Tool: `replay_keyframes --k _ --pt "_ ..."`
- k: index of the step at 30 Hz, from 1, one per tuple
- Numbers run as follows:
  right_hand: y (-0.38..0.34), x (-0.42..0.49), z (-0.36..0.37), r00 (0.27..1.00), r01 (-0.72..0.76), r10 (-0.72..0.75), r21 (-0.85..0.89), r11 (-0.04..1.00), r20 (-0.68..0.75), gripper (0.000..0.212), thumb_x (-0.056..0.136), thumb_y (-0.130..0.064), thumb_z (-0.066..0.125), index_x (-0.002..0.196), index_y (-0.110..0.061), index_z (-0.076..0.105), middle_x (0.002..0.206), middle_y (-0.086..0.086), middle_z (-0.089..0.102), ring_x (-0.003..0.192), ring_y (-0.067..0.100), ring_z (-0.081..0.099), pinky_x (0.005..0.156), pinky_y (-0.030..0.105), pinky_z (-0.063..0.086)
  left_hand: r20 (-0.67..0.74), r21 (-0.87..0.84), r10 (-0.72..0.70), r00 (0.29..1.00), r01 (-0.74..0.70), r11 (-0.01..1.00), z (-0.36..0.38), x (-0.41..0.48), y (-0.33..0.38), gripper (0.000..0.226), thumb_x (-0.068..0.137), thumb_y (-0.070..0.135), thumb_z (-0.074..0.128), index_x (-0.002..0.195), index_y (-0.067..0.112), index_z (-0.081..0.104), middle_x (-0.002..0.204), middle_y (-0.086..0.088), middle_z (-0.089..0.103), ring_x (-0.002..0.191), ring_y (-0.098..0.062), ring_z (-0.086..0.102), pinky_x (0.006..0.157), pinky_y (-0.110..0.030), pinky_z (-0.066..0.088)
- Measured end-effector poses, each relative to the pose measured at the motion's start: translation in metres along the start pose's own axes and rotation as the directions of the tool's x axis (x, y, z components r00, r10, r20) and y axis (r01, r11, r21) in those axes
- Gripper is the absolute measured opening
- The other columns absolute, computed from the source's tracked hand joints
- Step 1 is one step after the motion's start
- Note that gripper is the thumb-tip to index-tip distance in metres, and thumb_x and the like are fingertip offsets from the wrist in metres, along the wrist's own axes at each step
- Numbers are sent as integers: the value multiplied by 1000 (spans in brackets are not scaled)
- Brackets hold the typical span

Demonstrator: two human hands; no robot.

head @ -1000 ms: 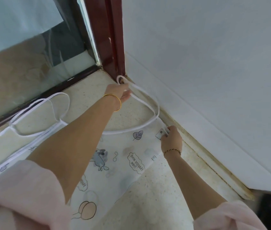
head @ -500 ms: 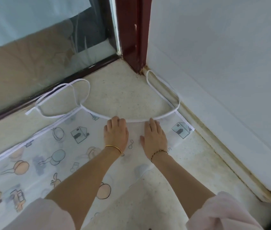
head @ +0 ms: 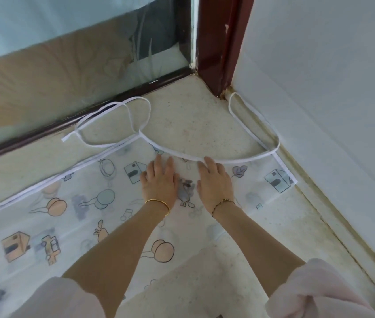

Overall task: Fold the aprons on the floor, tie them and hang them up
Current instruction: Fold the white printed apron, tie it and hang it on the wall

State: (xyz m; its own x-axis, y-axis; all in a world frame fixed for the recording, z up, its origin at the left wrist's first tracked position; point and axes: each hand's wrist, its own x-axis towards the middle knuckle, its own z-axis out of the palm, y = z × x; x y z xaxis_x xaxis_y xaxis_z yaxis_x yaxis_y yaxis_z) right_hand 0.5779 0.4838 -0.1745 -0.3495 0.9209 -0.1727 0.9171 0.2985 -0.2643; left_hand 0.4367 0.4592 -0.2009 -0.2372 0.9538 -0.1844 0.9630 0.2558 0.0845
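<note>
Speckled cream floor (head: 182, 115): carries every item. It is bounded by a white wall (head: 319, 76) on the right, a glass pane (head: 67, 65) at the back, and a dark red door frame (head: 216, 42) in the corner.

Apron (head: 67, 214): thin translucent white film, printed with houses and balloons and bound in white tape. It lies spread flat on the floor with its curved top edge toward the corner and its body running off the left of view. Not yet folded, by the look of it.

Left hand (head: 159, 180) and right hand (head: 214, 182): side by side and apart, palms down on the apron just below the curved edge. The fingers are straight and grasp nothing. They are probably pressing the film smooth and pinning it before a first fold.

Left tie (head: 113, 125) and right tie (head: 250, 120): white tape, looped on bare floor beyond the panel. This likely keeps them from being trapped inside a fold.

Gold bangle (head: 158, 203) on the left wrist; fine chain bracelet (head: 223, 203) on the right.
</note>
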Motion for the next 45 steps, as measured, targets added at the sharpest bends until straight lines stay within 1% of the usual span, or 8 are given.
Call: replay_keyframes --k 4,9,17,23,30,36,42,45 --pt "-56 21 6 983 176 -180 82 981 43 42 92 -10 48 134 -11 42 138 7 39 121 26 39 94 34 41 -74 -56 -232 970 229 972 -16 14 -55 50 98 27 39 143 10 27 148 -11 26 132 -32 28 104 -44 28" --pt "-104 55 6 956 283 -289 97 954 48 33 95 -9 45 128 -8 46 129 9 45 115 24 44 91 32 47 -59 -85 -342 938 337 938 -35 33 -128 34 96 18 43 127 4 45 129 -17 43 118 -35 40 93 -45 38" --pt "-156 113 11 927 368 -356 -104 924 118 32 89 -1 47 120 -9 51 120 7 49 109 24 45 76 28 36 -32 -25 -284 958 283 959 -40 40 -191 27 91 19 56 115 7 53 114 -15 51 106 -32 47 84 -40 43" --pt "-178 148 16 886 461 -424 -264 847 188 26 89 -9 52 115 -12 53 114 6 51 108 26 47 81 34 38 97 -80 -180 979 188 979 -50 57 -219 25 90 29 59 108 11 56 107 -9 56 103 -28 50 86 -37 45" --pt "-204 158 26 829 555 -515 -205 806 219 22 91 -25 54 110 -14 55 111 4 52 106 24 47 87 37 41 134 -183 -130 982 153 971 -50 65 -235 15 93 17 52 107 10 55 103 -12 58 98 -30 52 82 -36 44" --pt "-211 165 27 853 516 -470 -235 824 228 14 90 -17 54 103 -14 57 107 5 53 101 24 48 84 36 42 94 -253 -103 990 124 960 -52 61 -241 16 91 18 57 104 8 56 102 -11 54 95 -29 54 83 -36 46" --pt "-233 153 36 795 603 -550 -228 765 257 24 91 -21 51 115 -15 52 114 4 52 105 25 47 79 34 38 106 -178 -161 981 178 968 -53 40 -273 23 86 25 64 103 12 57 103 -7 54 99 -26 51 87 -38 48" --pt "-241 150 41 816 572 -520 -227 788 251 20 92 -16 50 112 -14 51 112 5 54 104 25 46 78 34 36 77 -119 -166 983 174 977 -51 32 -284 21 89 28 60 103 13 56 101 -6 57 96 -25 52 85 -35 47"
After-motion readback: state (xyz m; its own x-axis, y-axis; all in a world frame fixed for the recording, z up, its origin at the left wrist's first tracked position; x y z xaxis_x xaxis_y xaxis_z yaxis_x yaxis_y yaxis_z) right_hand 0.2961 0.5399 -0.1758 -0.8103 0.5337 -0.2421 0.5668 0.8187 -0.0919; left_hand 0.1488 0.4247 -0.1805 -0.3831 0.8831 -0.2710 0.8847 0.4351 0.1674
